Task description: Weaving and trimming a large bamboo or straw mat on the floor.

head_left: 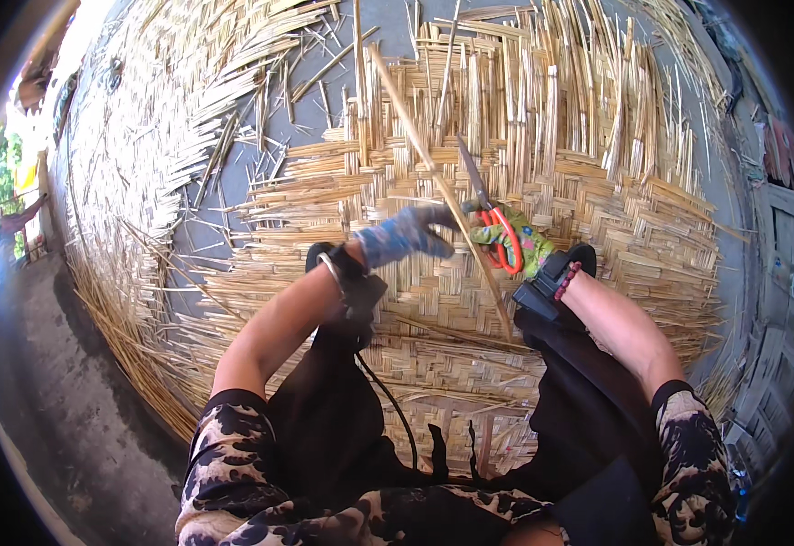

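Note:
My left hand, in a blue patterned glove, has its blurred fingers apart beside a long, pale split-cane strip; whether they touch it is unclear. My right hand, in a green flowered glove, grips orange-handled scissors, their grey blades pointing up and away from me. The strip runs diagonally from upper middle down past both hands, close to the right fingers. Beneath everything lies a woven cane mat, with long unwoven ends along its far part.
Loose cane pieces lie over grey ground at left. A dark concrete ledge curves along the lower left. Weathered boards stand at right. Another person is blurred at far left. My legs rest on the mat.

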### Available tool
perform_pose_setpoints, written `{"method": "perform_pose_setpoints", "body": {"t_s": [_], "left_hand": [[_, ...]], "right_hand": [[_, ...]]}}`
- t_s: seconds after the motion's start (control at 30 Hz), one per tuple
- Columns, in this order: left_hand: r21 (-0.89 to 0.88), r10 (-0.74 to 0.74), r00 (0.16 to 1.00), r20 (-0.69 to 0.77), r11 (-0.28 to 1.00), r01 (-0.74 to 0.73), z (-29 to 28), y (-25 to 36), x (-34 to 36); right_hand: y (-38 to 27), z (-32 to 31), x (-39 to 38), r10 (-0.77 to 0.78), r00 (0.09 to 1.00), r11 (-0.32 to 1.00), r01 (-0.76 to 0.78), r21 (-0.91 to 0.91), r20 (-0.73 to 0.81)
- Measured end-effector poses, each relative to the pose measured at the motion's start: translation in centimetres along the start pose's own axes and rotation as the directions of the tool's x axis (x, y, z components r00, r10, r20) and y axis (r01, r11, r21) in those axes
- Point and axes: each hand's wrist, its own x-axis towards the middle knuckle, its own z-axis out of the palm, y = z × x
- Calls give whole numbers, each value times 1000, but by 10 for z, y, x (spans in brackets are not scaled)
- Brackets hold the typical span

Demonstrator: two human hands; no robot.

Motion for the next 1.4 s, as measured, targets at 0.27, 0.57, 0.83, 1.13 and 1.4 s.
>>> {"method": "perform_pose_setpoints", "body": {"t_s": [0.27, 0.57, 0.83, 1.13, 1.4], "left_hand": [[-423, -57, 935, -349, 900, -103, -18, 10, 24], [-333, -117, 906, -407, 942, -28, -19, 6, 29], [-445, -96, 829, -551, 874, -195, -11, -5, 22], [700, 201, 878, -434, 689, 188, -53, -1, 36], [335, 16, 720, -694, 892, 303, -51, 18, 91]], "right_hand": [[73, -52, 21, 153, 986, 953, -130, 274, -67], [29, -18, -1, 95, 995, 982, -95, 162, 7], [36, -25, 15, 93, 993, 990, -85, 114, -71], [0, -45, 15, -362, 932, 813, 329, -481, 27], [-40, -37, -6, -593, 805, 268, 183, -946, -13]]}}
